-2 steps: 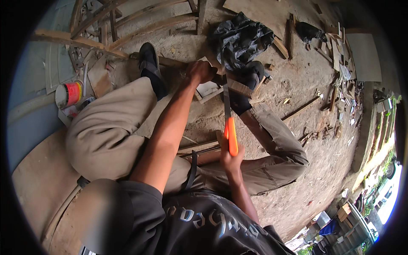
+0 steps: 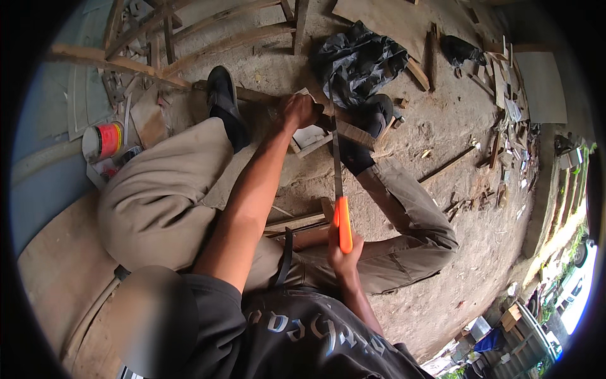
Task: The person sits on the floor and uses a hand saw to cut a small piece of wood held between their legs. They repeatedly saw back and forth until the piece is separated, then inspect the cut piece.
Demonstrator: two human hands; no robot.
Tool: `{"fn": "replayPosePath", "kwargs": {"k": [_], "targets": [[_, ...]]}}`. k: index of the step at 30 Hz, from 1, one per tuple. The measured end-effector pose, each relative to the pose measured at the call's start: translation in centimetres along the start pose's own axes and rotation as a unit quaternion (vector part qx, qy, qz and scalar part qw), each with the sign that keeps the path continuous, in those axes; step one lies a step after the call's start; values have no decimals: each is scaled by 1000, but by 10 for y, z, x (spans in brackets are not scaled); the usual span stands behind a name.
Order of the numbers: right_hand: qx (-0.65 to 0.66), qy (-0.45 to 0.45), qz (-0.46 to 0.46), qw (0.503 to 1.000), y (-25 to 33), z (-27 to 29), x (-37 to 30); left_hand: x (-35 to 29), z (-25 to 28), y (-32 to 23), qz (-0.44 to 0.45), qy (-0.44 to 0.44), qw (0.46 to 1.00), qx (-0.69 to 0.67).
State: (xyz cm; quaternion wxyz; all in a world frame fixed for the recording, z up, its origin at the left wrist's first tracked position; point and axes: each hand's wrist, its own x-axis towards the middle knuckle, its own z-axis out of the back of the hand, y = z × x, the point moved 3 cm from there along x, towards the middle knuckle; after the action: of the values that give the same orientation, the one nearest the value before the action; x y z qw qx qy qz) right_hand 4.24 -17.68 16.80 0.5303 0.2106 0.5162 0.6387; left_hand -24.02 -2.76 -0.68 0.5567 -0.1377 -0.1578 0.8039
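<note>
My right hand (image 2: 345, 252) is wrapped round the orange handle of a hand saw (image 2: 337, 158). Its long thin blade points away from me and crosses a wooden board (image 2: 353, 134). Left of the blade, my left hand (image 2: 299, 112) is closed on the same board, fingers mostly hidden from above. The board lies crosswise between my feet, over a small pale box-like frame (image 2: 309, 138). My right foot (image 2: 379, 114) is close by the board's right end; the left shoe (image 2: 222, 91) is beside its left stretch.
A crumpled black plastic bag (image 2: 363, 60) lies beyond the board. A wooden frame (image 2: 233, 41) stands at the far left, a paint can (image 2: 103, 140) by the wall. Wood scraps (image 2: 499, 148) litter the right side. A loose stick (image 2: 447, 163) lies on the floor.
My right hand has drawn the saw back toward me, so its handle is lower. My left hand and the board have stayed nearly in place.
</note>
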Motion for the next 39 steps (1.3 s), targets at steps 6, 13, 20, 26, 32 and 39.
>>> {"fn": "replayPosePath", "kwargs": {"k": [6,13,20,26,32,39], "targets": [[-33,-37,34,998,15,4,-1,8,-19,0,33,32,997,-59],[40,26,-20,999,12,-12,44,-8,14,4,11,-8,1000,15],[21,-26,-11,999,17,16,-7,4,15,-9,59,4,995,-84],[32,-10,-26,999,32,-24,106,10,44,-26,75,141,987,-36],[42,-60,39,997,3,11,-20,13,9,-13,44,-10,997,-60],[80,-23,-24,996,26,-29,116,12,33,-17,47,93,994,-16]]}}
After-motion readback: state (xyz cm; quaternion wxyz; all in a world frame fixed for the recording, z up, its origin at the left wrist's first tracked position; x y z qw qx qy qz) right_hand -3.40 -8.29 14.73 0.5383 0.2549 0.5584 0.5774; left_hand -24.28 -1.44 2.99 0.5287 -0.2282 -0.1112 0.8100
